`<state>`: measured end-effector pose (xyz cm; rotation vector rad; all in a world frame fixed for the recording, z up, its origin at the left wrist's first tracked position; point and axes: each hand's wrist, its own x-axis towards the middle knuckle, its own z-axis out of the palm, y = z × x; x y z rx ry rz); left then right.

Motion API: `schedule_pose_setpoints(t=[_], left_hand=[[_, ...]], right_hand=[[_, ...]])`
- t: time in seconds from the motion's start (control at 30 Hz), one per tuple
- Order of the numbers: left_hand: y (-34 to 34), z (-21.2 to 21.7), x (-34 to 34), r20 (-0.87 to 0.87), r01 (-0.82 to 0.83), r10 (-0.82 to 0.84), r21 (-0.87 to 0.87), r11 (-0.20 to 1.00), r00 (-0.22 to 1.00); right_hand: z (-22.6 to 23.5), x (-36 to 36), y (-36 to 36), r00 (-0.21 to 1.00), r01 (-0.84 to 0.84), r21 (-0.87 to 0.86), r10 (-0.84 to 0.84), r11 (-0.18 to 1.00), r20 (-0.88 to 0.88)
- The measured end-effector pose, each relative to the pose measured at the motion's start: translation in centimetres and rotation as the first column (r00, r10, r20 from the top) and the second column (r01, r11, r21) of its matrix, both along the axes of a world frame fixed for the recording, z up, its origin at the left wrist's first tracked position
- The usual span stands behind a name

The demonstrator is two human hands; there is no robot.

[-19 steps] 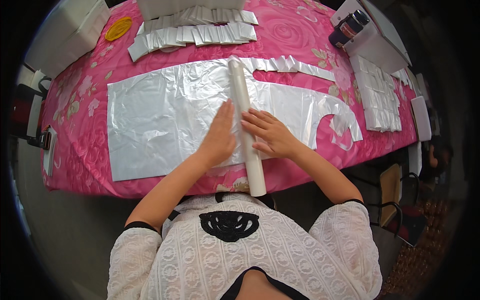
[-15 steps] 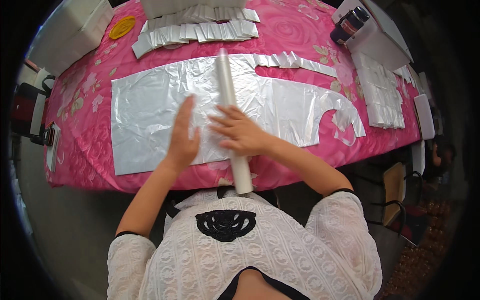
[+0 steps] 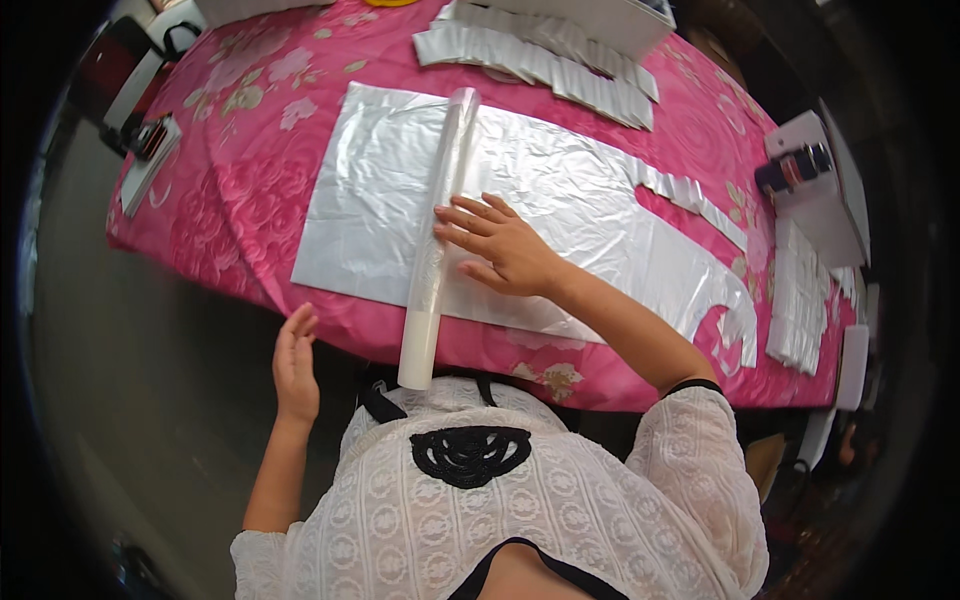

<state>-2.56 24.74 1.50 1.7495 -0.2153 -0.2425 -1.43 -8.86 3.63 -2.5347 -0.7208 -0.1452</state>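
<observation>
A thin silvery-white plastic apron (image 3: 560, 200) lies flat on the table, its narrow straps toward the right. Across its left part rests a long pale roller tube (image 3: 436, 240), whose near end sticks out past the table's front edge. My right hand (image 3: 505, 245) lies over the apron with fingers spread, fingertips touching the tube's right side without wrapping round it. Off the table's front edge, to the left of the tube, my left hand (image 3: 296, 365) hangs in the air, fingers stretched out and holding nothing.
A pink floral cloth (image 3: 230, 190) covers the table. Rows of folded silvery packets (image 3: 540, 65) lie at the far side by a white box (image 3: 630, 25). At the right are a stack of folded plastic (image 3: 797, 300) and a dark bottle (image 3: 793, 170). A phone-like item (image 3: 150, 140) sits far left.
The tube has moved left across the apron, with my right hand still at it. My left hand has drawn back off the apron, past the table's edge. The whole view has turned.
</observation>
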Motion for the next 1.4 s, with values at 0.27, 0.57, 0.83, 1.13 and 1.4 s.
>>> schedule_pose_setpoints(t=[0.27, 0.57, 0.83, 1.13, 1.4], left_hand=[[-1.3, 3.0, 0.4, 0.178, 0.018, -0.097, 0.4, 0.916, 0.979], [-1.5, 1.9, 1.9, -0.062, 0.065, -0.04, 0.482, 0.874, 0.997], [-3.5, 4.2, 1.6, -0.394, 0.105, -0.782, -0.86, 0.499, 0.483], [-11.0, 6.6, 1.5, -0.528, 0.409, -0.659, -0.521, 0.75, 0.536], [-13.6, 8.2, 0.4, -0.607, 0.434, -0.586, -0.398, 0.808, 0.537]], right_hand=[[-0.4, 9.7, 9.9, 0.976, -0.214, -0.175, 0.217, 0.961, 0.001], [-2.6, 12.0, 18.3, 0.78, 0.572, 0.424, -0.626, 0.702, -0.016], [3.1, 8.5, 10.3, 0.771, 0.634, 0.703, 0.333, -0.322, -0.543], [8.0, 3.5, 3.4, 0.855, 0.513, 0.826, 0.054, -0.234, -0.516], [7.3, 0.3, 1.4, 0.833, 0.523, 0.804, -0.03, -0.284, -0.552]])
